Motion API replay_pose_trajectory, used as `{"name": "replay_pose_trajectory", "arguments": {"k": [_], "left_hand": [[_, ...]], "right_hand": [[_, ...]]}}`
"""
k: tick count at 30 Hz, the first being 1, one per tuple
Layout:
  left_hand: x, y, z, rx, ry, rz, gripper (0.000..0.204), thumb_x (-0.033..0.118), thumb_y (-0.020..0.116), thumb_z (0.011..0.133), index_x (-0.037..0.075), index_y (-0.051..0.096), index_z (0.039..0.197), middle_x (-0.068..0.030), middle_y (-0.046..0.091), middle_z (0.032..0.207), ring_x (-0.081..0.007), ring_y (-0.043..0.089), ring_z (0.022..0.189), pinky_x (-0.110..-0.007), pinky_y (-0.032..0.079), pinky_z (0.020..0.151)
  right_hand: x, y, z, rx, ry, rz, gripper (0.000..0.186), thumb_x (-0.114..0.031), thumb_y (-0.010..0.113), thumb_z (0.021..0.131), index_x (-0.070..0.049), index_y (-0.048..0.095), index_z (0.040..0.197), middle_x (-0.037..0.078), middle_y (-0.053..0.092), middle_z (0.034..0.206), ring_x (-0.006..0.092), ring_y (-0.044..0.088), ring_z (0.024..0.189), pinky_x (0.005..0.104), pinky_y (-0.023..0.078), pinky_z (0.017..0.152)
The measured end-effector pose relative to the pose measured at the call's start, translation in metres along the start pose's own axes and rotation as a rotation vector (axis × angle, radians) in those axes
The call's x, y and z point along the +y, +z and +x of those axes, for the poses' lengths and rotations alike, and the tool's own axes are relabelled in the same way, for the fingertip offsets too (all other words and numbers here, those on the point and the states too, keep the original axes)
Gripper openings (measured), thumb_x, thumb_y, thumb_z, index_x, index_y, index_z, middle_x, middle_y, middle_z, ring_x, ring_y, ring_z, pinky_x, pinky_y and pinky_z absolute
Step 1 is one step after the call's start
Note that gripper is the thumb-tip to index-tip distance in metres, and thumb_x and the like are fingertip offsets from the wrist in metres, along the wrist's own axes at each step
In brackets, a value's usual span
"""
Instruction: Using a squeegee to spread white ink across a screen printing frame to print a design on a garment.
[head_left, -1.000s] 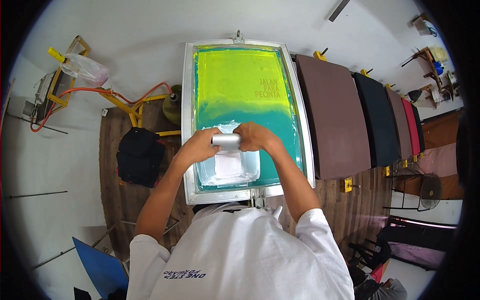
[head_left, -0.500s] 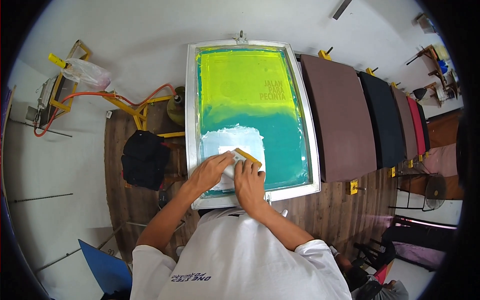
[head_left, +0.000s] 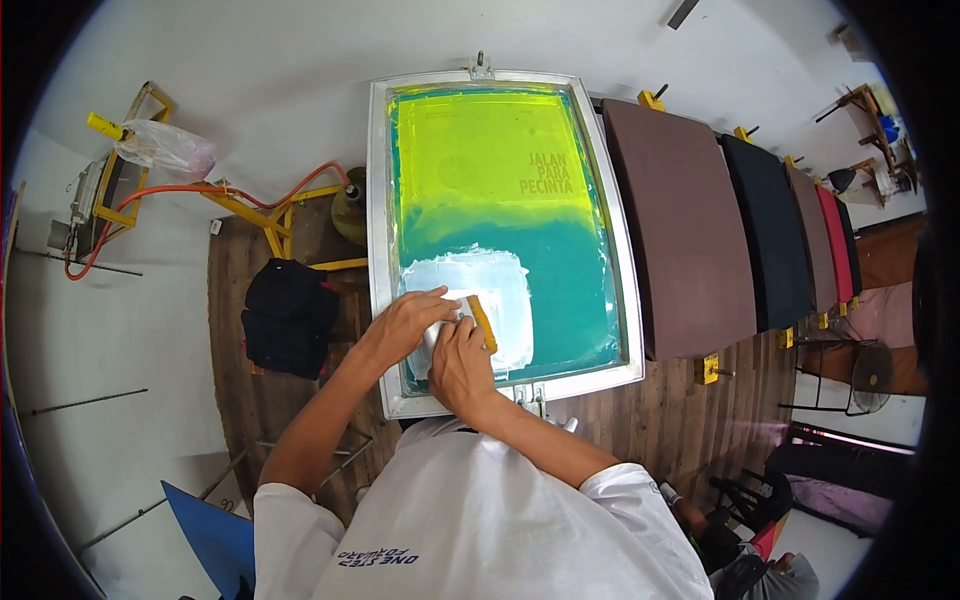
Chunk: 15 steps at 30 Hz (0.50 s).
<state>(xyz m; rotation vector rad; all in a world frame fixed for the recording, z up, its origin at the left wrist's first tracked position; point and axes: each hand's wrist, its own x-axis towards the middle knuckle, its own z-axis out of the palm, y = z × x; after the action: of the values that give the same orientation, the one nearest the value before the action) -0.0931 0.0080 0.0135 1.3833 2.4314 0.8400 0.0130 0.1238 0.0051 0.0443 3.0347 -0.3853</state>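
A screen-printing frame (head_left: 632, 330) with a pale metal rim lies in front of me, its mesh (head_left: 570, 290) green below and yellow-green above. White ink (head_left: 512, 275) covers a rough patch at the mesh's lower left. Over that patch, a small squeegee (head_left: 482, 322) with a yellowish edge is in both hands. My left hand (head_left: 412, 318) is closed on its far left part, thumb side up. My right hand (head_left: 462, 362) grips it nearer to me, fingers bent over the body. The hands hide much of the squeegee.
Dark-covered printing boards (head_left: 680, 230) stand in a row to the right on yellow brackets (head_left: 707, 370). At left are a stack of black cloth (head_left: 288, 318), an orange hose (head_left: 250, 197) and a plastic bag (head_left: 168, 148). A person (head_left: 770, 570) shows at the lower right.
The squeegee has turned clockwise, its yellowish edge now closer to upright. Both hands have shifted left with it, the right one more. The view has moved slightly.
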Motion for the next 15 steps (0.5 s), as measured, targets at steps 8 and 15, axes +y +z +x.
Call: {"name": "replay_pose_trajectory", "arguments": {"k": [8,15], "left_hand": [[-0.011,0.004,-0.002,-0.031,0.011,0.029,0.047,-0.020,0.058,0.073,0.005,0.072,0.110,-0.0068,0.068,0.126,-0.0261,0.057,0.128,-0.042,0.045,0.103],[0.011,-0.010,0.021,-0.018,0.195,0.147,0.037,-0.015,0.060,0.074,0.001,0.069,0.106,-0.0095,0.070,0.115,-0.0255,0.057,0.127,-0.040,0.046,0.102]], "right_hand": [[-0.003,0.018,0.007,-0.009,-0.017,-0.066,0.068,-0.029,0.067,0.074,0.017,0.051,0.121,0.022,0.056,0.107,0.0310,0.051,0.098,0.0394,0.040,0.083],[0.018,-0.033,-0.006,0.023,0.016,0.233,0.055,-0.009,0.072,0.069,0.012,0.045,0.112,0.028,0.051,0.105,0.0392,0.055,0.096,0.0428,0.052,0.079]]}}
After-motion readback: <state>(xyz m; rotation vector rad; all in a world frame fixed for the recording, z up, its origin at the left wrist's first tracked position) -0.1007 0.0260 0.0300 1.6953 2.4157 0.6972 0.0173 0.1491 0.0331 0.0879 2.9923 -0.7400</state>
